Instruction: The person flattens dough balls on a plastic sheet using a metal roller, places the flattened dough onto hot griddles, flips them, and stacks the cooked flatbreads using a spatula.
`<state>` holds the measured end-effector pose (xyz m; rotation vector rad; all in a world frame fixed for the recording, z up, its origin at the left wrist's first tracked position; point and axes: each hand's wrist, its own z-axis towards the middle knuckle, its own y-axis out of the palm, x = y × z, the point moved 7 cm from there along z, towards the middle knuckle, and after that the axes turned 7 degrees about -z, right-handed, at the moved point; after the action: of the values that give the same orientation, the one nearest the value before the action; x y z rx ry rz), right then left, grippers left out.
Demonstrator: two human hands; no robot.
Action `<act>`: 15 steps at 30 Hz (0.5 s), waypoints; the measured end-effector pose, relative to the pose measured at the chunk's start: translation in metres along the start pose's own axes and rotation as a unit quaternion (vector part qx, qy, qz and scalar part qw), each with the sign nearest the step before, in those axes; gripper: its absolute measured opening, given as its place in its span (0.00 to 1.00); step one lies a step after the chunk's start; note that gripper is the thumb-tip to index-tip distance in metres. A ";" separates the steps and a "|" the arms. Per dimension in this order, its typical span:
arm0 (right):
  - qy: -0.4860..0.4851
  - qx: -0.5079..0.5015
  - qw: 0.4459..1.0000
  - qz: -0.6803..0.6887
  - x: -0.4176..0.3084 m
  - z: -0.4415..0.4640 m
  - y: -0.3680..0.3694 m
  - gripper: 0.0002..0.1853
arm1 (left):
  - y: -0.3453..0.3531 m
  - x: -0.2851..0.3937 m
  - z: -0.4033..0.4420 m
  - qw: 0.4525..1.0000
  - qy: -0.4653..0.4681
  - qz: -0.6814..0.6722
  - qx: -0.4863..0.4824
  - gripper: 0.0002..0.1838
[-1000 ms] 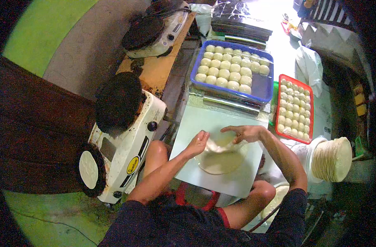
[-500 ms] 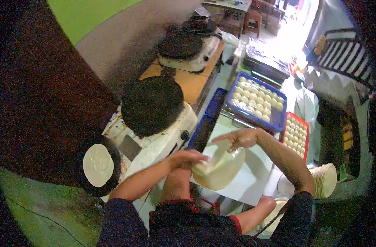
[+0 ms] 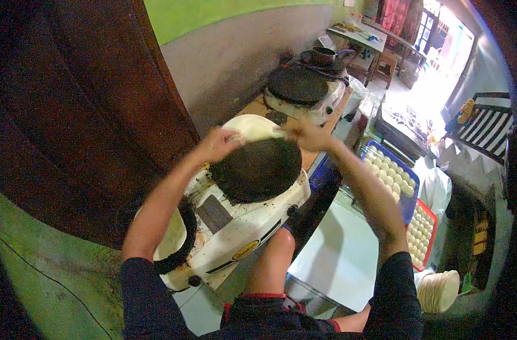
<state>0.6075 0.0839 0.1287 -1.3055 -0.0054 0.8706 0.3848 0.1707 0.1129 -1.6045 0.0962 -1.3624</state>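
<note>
A thin round sheet of dough [image 3: 253, 126] hangs between my hands over the far side of a black griddle plate [image 3: 258, 170]. My left hand [image 3: 221, 143] pinches its left edge. With closed fingers, my right hand [image 3: 306, 135] grips the right edge, somewhat blurred. The griddle sits on a white two-plate stove [image 3: 253, 226]. On the stove's nearer plate lies another flat dough round [image 3: 171, 235], partly hidden behind my left forearm.
A white board [image 3: 338, 249] lies right of the stove. Beyond it are a blue tray [image 3: 407, 205] and a red-rimmed tray [image 3: 434, 218] of dough balls. A stack of flat rounds [image 3: 438, 292] stands at lower right. Another stove [image 3: 304, 105] with a black plate is farther back.
Both hands have moved left and away from the white board to above the griddle, carrying the dough sheet. The view has turned left.
</note>
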 end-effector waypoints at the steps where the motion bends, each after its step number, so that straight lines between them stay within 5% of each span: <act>1: 0.058 -0.076 0.994 -0.045 0.012 -0.012 0.036 0.23 | 0.031 -0.026 -0.013 0.997 -0.037 0.023 -0.068 0.21; 2: 0.116 -0.149 0.978 -0.089 0.024 -0.029 0.076 0.25 | 0.068 -0.059 -0.032 0.996 0.035 0.076 -0.033 0.22; 4: 0.057 -0.153 0.965 -0.203 0.037 -0.067 0.131 0.33 | 0.113 -0.055 -0.069 0.958 0.061 0.194 -0.202 0.23; 5: 0.013 -0.145 0.964 -0.220 0.034 -0.082 0.145 0.36 | 0.117 -0.052 -0.079 0.967 0.097 0.167 -0.164 0.20; 7: 0.093 -0.094 0.978 -0.159 0.036 -0.072 0.134 0.35 | 0.103 -0.052 -0.071 0.987 0.070 0.129 -0.068 0.20; 9: 0.078 0.030 0.992 0.098 0.040 -0.039 0.147 0.34 | 0.098 -0.042 -0.043 0.984 0.114 0.125 0.054 0.21; 10: 0.107 0.023 0.991 0.073 0.054 -0.022 0.164 0.33 | 0.119 -0.067 -0.017 0.963 0.136 0.228 0.049 0.25; 12: 0.163 0.004 0.986 0.024 0.084 0.012 0.198 0.32 | 0.131 -0.080 0.015 0.990 -0.063 0.119 0.041 0.31; 13: 0.208 -0.078 0.961 -0.167 0.078 0.016 0.187 0.32 | 0.144 -0.110 0.027 0.984 -0.130 0.121 0.028 0.32; 15: 0.187 -0.034 0.948 -0.256 0.093 0.027 0.181 0.30 | 0.135 -0.114 0.047 0.975 -0.102 0.188 0.055 0.33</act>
<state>0.5600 0.1586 -0.0565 -1.4291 -0.0735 0.1758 0.4477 0.1999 -0.0557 -1.5309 0.1879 -0.8929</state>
